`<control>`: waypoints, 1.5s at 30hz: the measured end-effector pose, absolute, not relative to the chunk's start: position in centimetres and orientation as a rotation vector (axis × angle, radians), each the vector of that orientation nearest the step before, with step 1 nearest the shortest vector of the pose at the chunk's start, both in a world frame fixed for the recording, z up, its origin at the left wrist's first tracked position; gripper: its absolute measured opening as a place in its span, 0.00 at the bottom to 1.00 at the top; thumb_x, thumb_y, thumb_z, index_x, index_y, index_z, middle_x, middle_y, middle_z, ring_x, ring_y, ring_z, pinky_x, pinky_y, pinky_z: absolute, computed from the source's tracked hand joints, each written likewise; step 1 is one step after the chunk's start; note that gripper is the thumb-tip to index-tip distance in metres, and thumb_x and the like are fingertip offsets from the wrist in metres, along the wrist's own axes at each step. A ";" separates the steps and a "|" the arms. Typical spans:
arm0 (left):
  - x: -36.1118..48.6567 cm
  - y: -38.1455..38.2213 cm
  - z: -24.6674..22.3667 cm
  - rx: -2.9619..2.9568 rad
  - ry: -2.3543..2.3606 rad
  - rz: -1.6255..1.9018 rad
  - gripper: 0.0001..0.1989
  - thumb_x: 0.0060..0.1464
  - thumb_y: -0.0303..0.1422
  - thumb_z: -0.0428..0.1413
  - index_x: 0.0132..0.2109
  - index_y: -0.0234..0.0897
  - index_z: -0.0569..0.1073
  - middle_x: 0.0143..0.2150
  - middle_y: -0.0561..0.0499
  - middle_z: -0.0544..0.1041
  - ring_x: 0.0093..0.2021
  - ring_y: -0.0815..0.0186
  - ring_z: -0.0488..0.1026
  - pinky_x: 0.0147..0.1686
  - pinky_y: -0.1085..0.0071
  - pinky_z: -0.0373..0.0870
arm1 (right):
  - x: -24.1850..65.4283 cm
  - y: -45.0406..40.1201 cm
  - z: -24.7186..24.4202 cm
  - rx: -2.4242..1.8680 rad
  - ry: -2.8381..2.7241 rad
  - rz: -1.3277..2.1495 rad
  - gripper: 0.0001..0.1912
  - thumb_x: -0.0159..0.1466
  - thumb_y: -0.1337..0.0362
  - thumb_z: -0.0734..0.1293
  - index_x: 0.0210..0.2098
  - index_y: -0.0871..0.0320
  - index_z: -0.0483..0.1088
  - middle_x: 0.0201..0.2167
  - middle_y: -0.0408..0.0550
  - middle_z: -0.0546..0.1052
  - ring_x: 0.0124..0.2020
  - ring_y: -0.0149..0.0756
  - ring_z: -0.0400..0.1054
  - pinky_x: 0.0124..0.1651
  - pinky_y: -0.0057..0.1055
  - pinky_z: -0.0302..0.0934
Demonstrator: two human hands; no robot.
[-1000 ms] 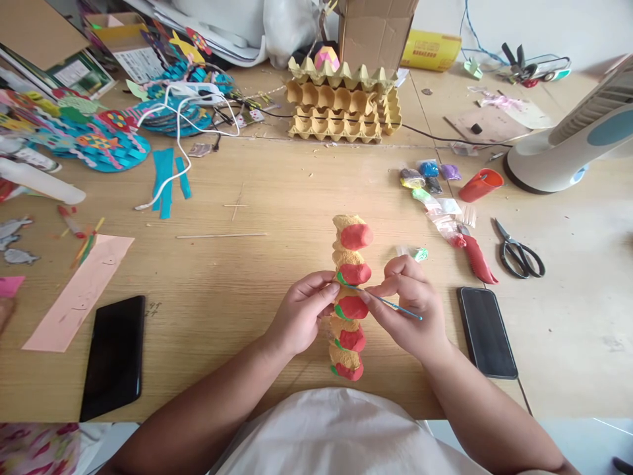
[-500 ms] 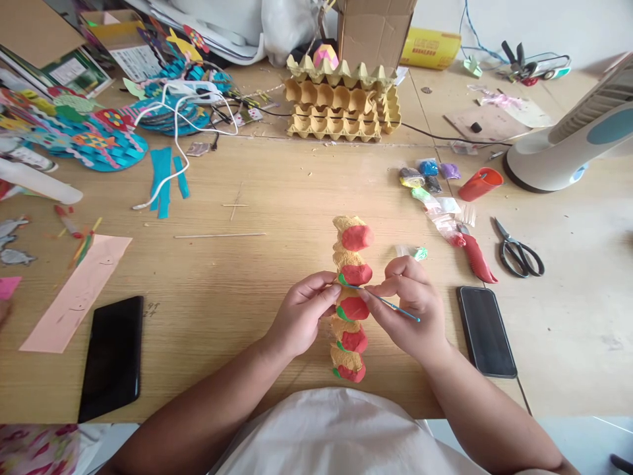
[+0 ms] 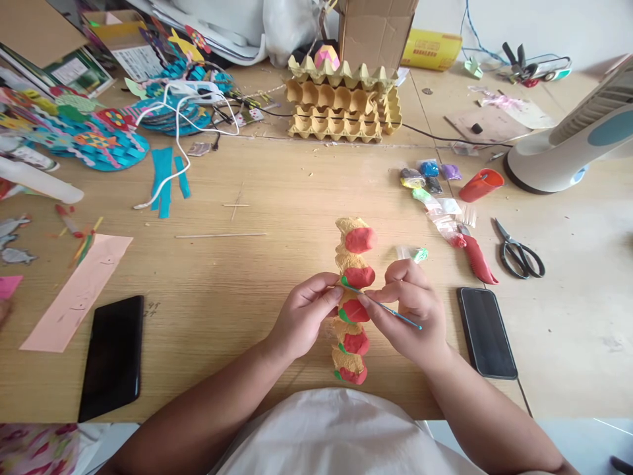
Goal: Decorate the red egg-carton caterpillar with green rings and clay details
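Observation:
A strip of egg carton cups (image 3: 348, 359) runs lengthwise in front of me, its bumps partly covered with red clay and small green clay patches. My left hand (image 3: 309, 310) pinches the strip's left edge near the middle between thumb and fingers. In my right hand (image 3: 410, 307) a thin blue stick-like tool (image 3: 398, 316) is held between thumb and fingers. Its far end lies across the strip by a green patch, close to my left thumb. Whether the tip presses into the clay I cannot tell.
Black scissors (image 3: 520, 249), a red-handled cutter (image 3: 477, 258) and bagged clay (image 3: 428, 170) lie to the right. Phones (image 3: 487, 333) flank my arms. Stacked egg cartons (image 3: 341, 122) stand at the back. A pink paper strip (image 3: 79, 290) and part of another person's hand (image 3: 4, 310) are at left.
The top of the carton strip has shifted slightly to the right. The blue tool has turned a little, its front end standing slightly higher. Both hands keep their grips.

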State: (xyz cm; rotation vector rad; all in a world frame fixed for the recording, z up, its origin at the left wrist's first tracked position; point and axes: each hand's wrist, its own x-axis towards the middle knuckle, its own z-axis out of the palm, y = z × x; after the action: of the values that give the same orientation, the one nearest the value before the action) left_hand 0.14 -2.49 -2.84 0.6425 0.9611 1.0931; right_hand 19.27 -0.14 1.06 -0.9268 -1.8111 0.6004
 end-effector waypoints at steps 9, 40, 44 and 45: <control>0.4 -2.6 -2.2 0.779 0.952 1.122 0.11 0.59 0.41 0.67 0.39 0.38 0.82 0.37 0.50 0.77 0.37 0.66 0.74 0.37 0.72 0.75 | 19.1 -0.4 1.4 -0.931 -1.784 0.588 0.08 0.63 0.71 0.75 0.33 0.52 0.75 0.30 0.42 0.66 0.33 0.35 0.67 0.35 0.37 0.62; 0.4 -2.7 -1.0 1.082 0.976 1.195 0.06 0.64 0.34 0.62 0.40 0.41 0.84 0.39 0.48 0.77 0.38 0.65 0.74 0.36 0.72 0.74 | 18.9 -0.6 1.6 -1.075 -1.627 0.728 0.11 0.63 0.70 0.74 0.27 0.54 0.72 0.29 0.42 0.67 0.31 0.34 0.65 0.35 0.35 0.61; 0.4 -2.6 -1.0 1.145 0.974 1.203 0.06 0.65 0.32 0.61 0.41 0.42 0.84 0.39 0.49 0.77 0.38 0.66 0.74 0.38 0.72 0.74 | 18.9 -0.6 1.5 -1.051 -1.596 0.791 0.11 0.62 0.69 0.75 0.26 0.54 0.72 0.29 0.42 0.67 0.32 0.34 0.65 0.36 0.35 0.60; 0.4 -2.6 -1.0 1.153 0.975 1.207 0.06 0.65 0.32 0.61 0.41 0.42 0.84 0.39 0.49 0.78 0.38 0.66 0.74 0.38 0.73 0.74 | 18.9 -0.5 1.5 -1.058 -1.584 0.803 0.11 0.63 0.69 0.75 0.26 0.55 0.72 0.29 0.42 0.67 0.32 0.34 0.65 0.36 0.35 0.60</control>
State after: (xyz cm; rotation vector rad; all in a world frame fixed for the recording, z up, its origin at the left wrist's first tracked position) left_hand 0.36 -2.61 -1.00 1.1533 0.9754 1.2071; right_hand 18.92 -0.54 1.47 -1.0577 -1.5838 0.8034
